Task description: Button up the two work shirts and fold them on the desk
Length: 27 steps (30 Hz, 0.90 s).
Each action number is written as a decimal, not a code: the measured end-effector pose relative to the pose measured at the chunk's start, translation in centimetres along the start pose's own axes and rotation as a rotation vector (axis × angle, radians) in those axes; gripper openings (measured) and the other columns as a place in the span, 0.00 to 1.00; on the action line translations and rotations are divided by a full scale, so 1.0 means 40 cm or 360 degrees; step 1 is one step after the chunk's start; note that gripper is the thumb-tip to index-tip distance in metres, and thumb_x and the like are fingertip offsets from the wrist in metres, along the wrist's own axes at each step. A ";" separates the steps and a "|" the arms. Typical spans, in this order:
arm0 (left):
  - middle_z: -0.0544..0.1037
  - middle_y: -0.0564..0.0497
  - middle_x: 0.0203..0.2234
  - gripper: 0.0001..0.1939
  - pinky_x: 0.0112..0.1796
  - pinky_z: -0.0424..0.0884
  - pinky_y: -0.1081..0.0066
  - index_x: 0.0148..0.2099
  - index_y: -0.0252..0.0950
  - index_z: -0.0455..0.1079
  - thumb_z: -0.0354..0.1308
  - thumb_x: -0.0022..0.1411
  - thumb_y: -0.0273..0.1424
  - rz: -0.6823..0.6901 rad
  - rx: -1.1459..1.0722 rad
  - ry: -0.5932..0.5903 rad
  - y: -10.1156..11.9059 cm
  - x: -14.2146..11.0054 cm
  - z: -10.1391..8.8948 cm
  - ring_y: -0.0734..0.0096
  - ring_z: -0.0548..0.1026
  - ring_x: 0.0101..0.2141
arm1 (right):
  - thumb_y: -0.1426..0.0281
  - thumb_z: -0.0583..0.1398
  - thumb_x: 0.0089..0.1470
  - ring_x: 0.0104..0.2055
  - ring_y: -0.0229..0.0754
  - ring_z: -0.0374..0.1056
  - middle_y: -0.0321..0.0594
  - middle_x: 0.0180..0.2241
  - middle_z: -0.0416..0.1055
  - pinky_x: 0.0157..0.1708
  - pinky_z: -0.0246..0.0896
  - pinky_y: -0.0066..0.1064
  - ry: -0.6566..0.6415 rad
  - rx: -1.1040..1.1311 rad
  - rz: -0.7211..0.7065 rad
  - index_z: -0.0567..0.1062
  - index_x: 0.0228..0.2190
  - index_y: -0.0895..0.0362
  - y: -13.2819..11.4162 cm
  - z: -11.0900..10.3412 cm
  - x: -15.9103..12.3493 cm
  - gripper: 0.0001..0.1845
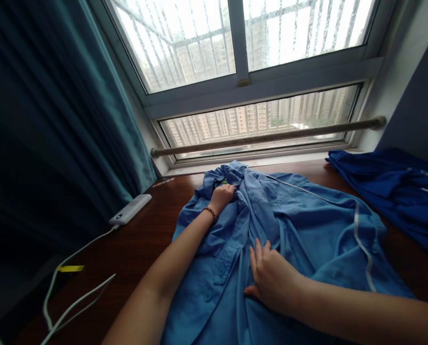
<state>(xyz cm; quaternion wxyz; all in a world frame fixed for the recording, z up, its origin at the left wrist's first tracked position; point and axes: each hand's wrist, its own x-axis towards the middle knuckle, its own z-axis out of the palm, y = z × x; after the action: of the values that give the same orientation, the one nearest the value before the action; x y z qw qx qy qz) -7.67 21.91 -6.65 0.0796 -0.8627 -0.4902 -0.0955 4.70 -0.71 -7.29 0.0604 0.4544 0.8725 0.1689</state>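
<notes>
Looking partway through spreading and straightening a light-blue button-front cloth shirt with white trim (289, 225), laid on a dark reddish-brown wooden surface (152, 239), just on the near side of the brown round rail (267, 138). Already set out broadly, with the crumpled light-blue collar (210, 182) nearest the rail and the body reaching well away from it. Not yet evened out: bunched at the collar, running in long folds away from the rail, and loose along the front, with a round blue button (208, 297) in view farther from the rail.

Gripping beside the collar, close to the rail, with the left hand (223, 197), fingers curled inward and closed on cloth; impossible to tell the exact layer pinched. Pressing the right hand (273, 273) onto the folds, farther from the rail, with fingers slightly spread and thumb apart, apparently pinching nothing.

Leaving untouched a crumpled royal-blue cloth garment (389, 187), near the rail's right end, and a white flat rectangular device (131, 210), on the near side of its left end.
</notes>
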 end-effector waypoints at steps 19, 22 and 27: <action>0.71 0.44 0.44 0.19 0.44 0.66 0.69 0.50 0.34 0.63 0.48 0.60 0.38 0.0498 -0.1289 -0.0985 0.129 -0.175 -0.285 0.65 0.70 0.44 | 0.62 0.49 0.57 0.41 0.45 0.66 0.50 0.38 0.70 0.41 0.58 0.33 0.0031 0.1075 0.0747 0.71 0.40 0.63 0.494 0.024 0.030 0.20; 0.67 0.33 0.45 0.21 0.43 0.65 0.61 0.48 0.28 0.62 0.54 0.56 0.36 -0.0300 -0.0271 -0.0187 0.079 -0.140 -0.174 0.54 0.68 0.46 | 0.60 0.55 0.51 0.47 0.59 0.60 0.66 0.45 0.62 0.42 0.56 0.44 -0.0121 0.0528 0.1664 0.66 0.46 0.70 0.606 0.129 -0.001 0.28; 0.72 0.42 0.35 0.12 0.36 0.66 0.68 0.40 0.30 0.63 0.53 0.54 0.29 -0.0150 -0.0283 -0.0618 0.033 -0.111 -0.109 0.61 0.71 0.37 | 0.57 0.59 0.45 0.43 0.58 0.64 0.64 0.39 0.66 0.38 0.58 0.41 -0.0497 0.0704 0.1733 0.71 0.40 0.72 0.711 0.265 -0.058 0.30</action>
<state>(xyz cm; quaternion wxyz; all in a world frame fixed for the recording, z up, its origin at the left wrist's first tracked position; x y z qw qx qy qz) -9.13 16.54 -3.54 -0.0971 -0.8446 -0.5259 0.0261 30.76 15.01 -7.38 -0.0033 0.8566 0.5099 -0.0785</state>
